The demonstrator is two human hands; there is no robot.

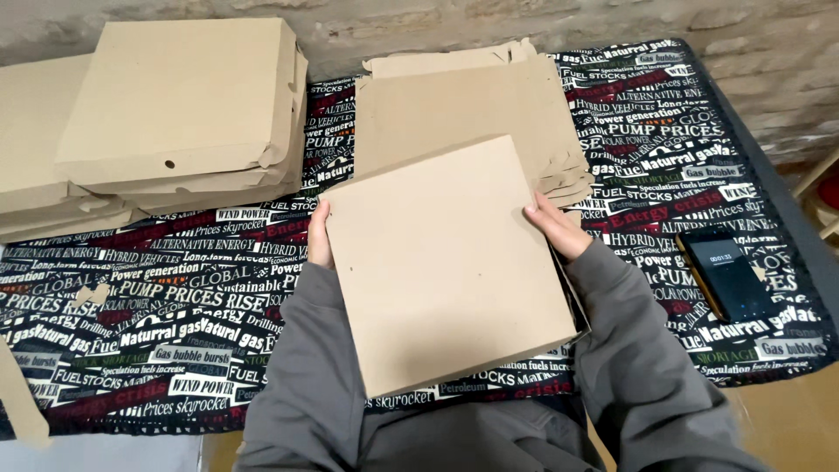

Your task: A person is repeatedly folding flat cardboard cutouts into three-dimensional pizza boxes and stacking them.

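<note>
Cardboard fills our view: we grip a closed pizza box point(450, 262) by its side edges, left hand point(319, 236) and right hand point(557, 225) both clasping it, tilted above the printed tablecloth point(175, 297). Folded boxes point(175, 105) stack at the left (several done); flat blanks point(463, 105) wait behind. A phone point(725, 273) lies right.

The folded cardboard box point(450, 262) covers most of both hands, only a few fingers point(319, 234) peek out. Stack of boxes point(35, 149) on the left gets cut off by the frame, and the phone point(725, 273) screen's too small to make out
</note>
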